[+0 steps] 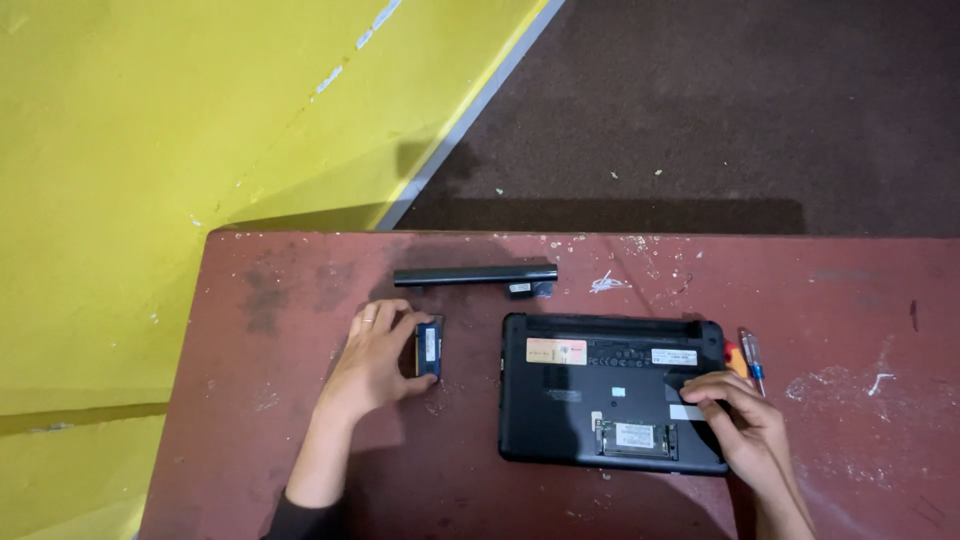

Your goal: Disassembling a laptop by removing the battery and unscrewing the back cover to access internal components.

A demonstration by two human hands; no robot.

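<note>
Head view looks down on a worn reddish desk point(300, 460); the left hand point(375, 360) grips a small memory module point(429, 349) on edge, fingers curled around it, just left of the upturned black laptop point(600, 385); the right hand point(745, 425) rests on the laptop's underside near its right edge, fingertips point(700, 395) pressed on a small black cover panel point(690, 395), loosely curled; an open memory bay point(635, 437) shows near the front edge; a long black battery point(475, 275) lies behind the left hand; a screwdriver point(752, 360) lies just right of the laptop.
</note>
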